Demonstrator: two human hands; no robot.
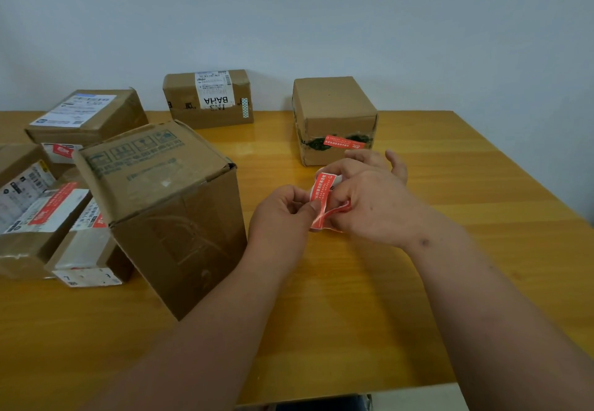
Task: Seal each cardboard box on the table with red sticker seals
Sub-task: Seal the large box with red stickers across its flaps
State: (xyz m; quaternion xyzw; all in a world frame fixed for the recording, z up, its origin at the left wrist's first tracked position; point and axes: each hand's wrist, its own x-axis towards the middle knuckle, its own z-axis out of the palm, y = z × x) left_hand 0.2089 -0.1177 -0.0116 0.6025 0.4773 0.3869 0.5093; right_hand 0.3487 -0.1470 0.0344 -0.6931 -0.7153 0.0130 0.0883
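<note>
My left hand (283, 217) pinches a red sticker seal (323, 198) by its lower part, above the middle of the table. My right hand (369, 198) grips the strip of stickers with its white backing, curled against that seal. A large cardboard box (167, 204) stands tilted just left of my hands, with no red seal visible on it. A cube-shaped box (334, 111) behind my hands carries a red seal (345, 142) across its front seam. A box with a white label (209, 98) stands at the back by the wall.
Several smaller boxes (41, 217) crowd the left side, some with red seals, one at the back left (86, 114) with a white label. The yellow wooden table (450, 185) ends close on the right and at the near edge. A pale wall stands behind.
</note>
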